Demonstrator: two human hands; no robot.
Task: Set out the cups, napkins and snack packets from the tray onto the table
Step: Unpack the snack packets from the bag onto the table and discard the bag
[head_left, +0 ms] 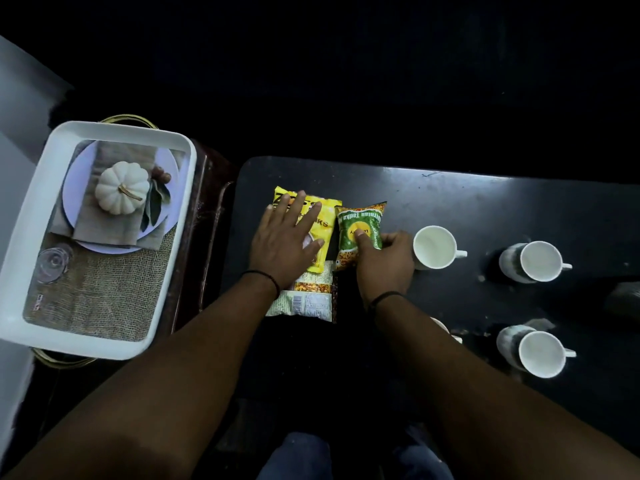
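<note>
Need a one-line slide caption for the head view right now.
Left hand flat on the yellow packet, right hand pinching the green packet beside three white cups on the black table.

left hand flat, right hand pinching

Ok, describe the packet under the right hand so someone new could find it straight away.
Start at the dark table with the white cups; the nearest cup to the packets marks the spot. Just left of that cup lies the green snack packet, pinched by the right hand. It is the only green one, with a yellow circle, beside the yellow packet under the left hand.
</note>
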